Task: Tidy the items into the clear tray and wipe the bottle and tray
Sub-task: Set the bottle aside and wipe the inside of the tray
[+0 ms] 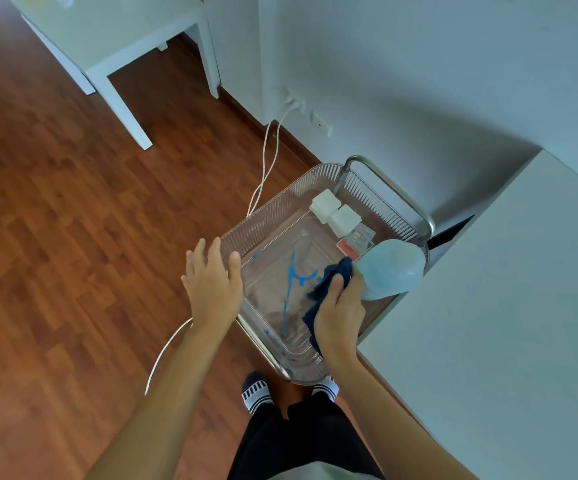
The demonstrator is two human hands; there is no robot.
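A clear ribbed tray point(273, 206) rests on a chrome-framed cart, with blue streaks point(292, 275) across its floor. Two white cubes point(334, 213) and a small red-and-grey packet point(355, 239) lie at its far end. A pale blue bottle point(393, 268) lies on its side at the tray's right edge. My right hand point(339, 310) is over the tray's right half, shut on a dark blue cloth point(332, 275) that touches the bottle. My left hand point(211, 282) rests with fingers spread on the tray's left rim, thumb over the edge.
The cart's chrome handle point(391, 185) arches past the tray's far end. A white counter point(505, 323) stands close on the right, a white table point(114, 39) at the far left. White cables point(267, 161) run from a wall socket across the wooden floor. My feet are just below the cart.
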